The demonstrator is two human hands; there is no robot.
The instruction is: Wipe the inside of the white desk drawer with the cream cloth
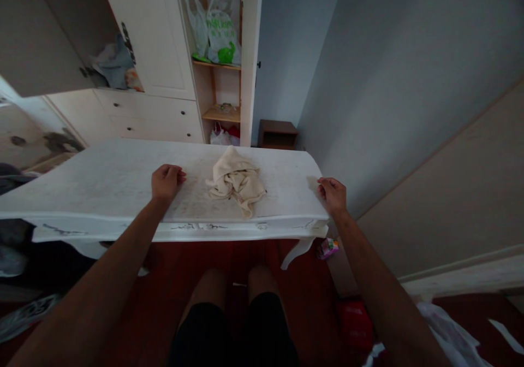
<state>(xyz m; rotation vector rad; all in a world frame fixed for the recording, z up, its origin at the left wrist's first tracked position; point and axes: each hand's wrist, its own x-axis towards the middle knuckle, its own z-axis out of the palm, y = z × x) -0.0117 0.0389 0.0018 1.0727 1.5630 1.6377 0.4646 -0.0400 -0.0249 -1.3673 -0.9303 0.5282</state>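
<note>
A crumpled beige cloth point(237, 178) lies in a heap on the white table point(282, 176), near its front edge. To the left of the cloth, my left hand point(167, 181) rests on the tabletop with its fingers curled closed, apart from the cloth. Over at the table's right end is my right hand point(333, 193), its fingers also curled in, close to the edge. Nothing shows in either hand.
Behind the table stands a white wardrobe point(155, 39) with open doors and plastic bags point(221, 34) on a shelf. A small brown box-shaped cabinet point(278, 132) is by the wall. On the red floor, a pink carton point(327, 248) sits near the table's right leg.
</note>
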